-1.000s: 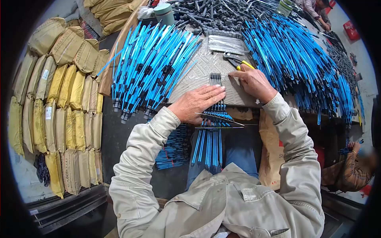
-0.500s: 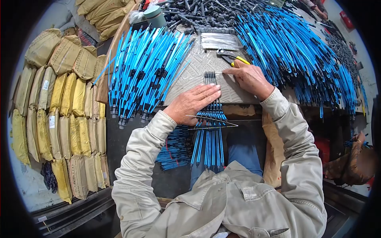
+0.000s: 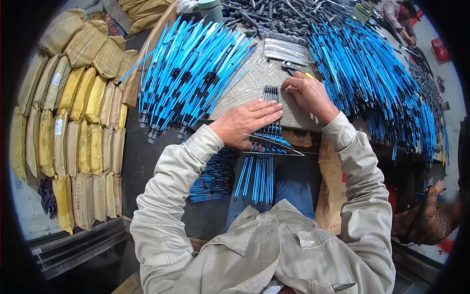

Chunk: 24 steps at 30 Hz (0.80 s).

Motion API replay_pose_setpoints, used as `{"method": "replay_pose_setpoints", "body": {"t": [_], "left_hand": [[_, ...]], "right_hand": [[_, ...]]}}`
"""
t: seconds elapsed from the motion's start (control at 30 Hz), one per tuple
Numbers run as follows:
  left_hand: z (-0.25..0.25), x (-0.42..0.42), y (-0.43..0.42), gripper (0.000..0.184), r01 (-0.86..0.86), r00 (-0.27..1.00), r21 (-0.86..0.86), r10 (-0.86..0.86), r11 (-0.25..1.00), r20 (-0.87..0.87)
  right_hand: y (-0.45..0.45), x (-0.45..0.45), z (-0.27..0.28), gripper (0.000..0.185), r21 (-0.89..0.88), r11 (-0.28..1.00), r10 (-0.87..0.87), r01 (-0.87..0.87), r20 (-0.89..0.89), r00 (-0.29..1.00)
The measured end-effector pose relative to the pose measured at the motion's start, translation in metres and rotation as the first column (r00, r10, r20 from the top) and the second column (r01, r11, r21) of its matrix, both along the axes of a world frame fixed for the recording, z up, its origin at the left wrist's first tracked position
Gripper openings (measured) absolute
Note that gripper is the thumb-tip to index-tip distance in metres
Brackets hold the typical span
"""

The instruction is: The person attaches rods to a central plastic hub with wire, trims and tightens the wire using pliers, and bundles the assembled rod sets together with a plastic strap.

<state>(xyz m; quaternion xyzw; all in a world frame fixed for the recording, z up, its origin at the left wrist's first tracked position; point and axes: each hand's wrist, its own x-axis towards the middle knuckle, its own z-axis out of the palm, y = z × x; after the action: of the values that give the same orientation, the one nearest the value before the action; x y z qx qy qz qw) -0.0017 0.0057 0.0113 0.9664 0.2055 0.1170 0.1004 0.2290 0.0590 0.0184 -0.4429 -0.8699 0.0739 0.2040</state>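
Tabletop heaps (image 3: 362, 83) flank the left hand (image 3: 252, 120), flat over blue rods (image 3: 264, 171), and right hand (image 3: 310, 95), fingertips together, contents unclear.

Stacked wrapped packages (image 3: 73, 144), crumpled dark cloth (image 3: 47, 197), greenish container (image 3: 210, 11)

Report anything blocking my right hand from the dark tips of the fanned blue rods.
Nothing visible stands between the right hand and the dark tips of the fanned blue rods. The left hand lies across the rods below those tips; the pliers sit beyond the right hand.
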Motion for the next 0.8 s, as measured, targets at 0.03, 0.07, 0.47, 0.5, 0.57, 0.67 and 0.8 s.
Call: {"method": "replay_pose_setpoints", "body": {"t": [0.03,0.07,0.47,0.5,0.57,0.67,0.8], "left_hand": [[0.001,-0.001,0.0,0.099,0.007,1.0,-0.022,-0.007,1.0,0.009],[-0.001,-0.001,-0.001,0.099,-0.003,1.0,-0.022,0.003,1.0,0.016],[-0.011,-0.001,0.002,0.089,0.028,0.999,0.103,-0.029,0.994,0.014],[-0.011,0.0,0.001,0.089,0.023,0.998,0.094,-0.028,0.995,0.048],[-0.011,-0.001,-0.001,0.089,0.01,0.994,0.077,-0.019,0.997,0.111],[-0.012,-0.003,-0.001,0.09,-0.001,0.992,0.104,-0.012,0.995,0.123],[-0.013,0.004,-0.001,0.093,-0.011,0.989,0.152,-0.011,0.988,0.144]], "right_hand": [[0.003,-0.004,-0.004,0.013,0.012,1.0,0.01,-0.01,-0.015,1.0],[0.005,-0.007,-0.007,0.014,0.023,1.0,0.02,-0.02,-0.029,0.999],[0.003,-0.011,-0.001,0.014,0.271,0.956,-0.001,-0.11,0.38,0.925],[0.002,-0.01,-0.002,0.014,0.272,0.956,-0.003,-0.108,0.379,0.925],[0.002,-0.006,-0.002,0.013,0.22,0.975,-0.002,-0.042,0.194,0.981],[0.022,0.001,0.005,0.013,0.208,0.978,-0.005,-0.009,0.069,0.998],[0.017,0.006,0.051,0.015,0.136,0.987,-0.098,0.081,0.121,0.988]]}}
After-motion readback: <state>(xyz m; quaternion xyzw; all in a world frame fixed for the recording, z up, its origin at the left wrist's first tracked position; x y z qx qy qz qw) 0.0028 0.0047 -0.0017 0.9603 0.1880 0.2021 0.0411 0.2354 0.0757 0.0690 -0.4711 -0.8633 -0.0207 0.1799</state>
